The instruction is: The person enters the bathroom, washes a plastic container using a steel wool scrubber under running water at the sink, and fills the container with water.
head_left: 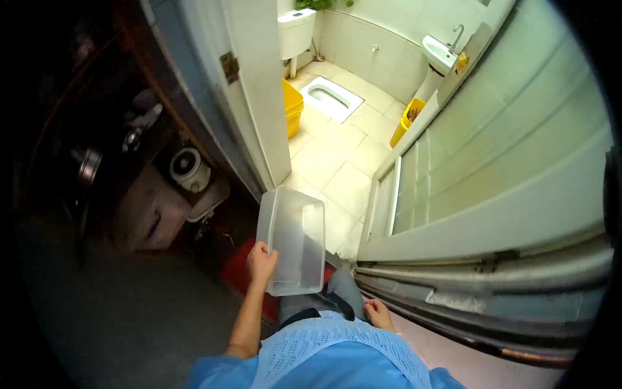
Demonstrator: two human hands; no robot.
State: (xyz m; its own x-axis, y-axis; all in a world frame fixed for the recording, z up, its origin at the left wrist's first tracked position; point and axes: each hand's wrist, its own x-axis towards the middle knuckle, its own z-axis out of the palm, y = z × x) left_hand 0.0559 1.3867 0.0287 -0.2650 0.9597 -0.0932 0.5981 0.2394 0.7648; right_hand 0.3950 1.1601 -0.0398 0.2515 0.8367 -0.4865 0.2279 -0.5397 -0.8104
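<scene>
A translucent plastic box [297, 246] hangs in front of the body at the doorway, its open side turned up toward the camera. My left hand [262, 262] grips the box by its left rim, with the fingers closed over the edge. Down by my right thigh, my right hand [379, 314] is apart from the box; its fingers are curled, and whether anything lies inside them cannot be made out.
Beyond the doorway is a tiled floor [343, 188] with a squat toilet [329, 97], yellow bins [293, 110] [408, 123] and a washbasin [440, 53]. A glass-panelled door [492, 149] stands at the right. A white appliance [188, 167] sits among dark clutter at the left.
</scene>
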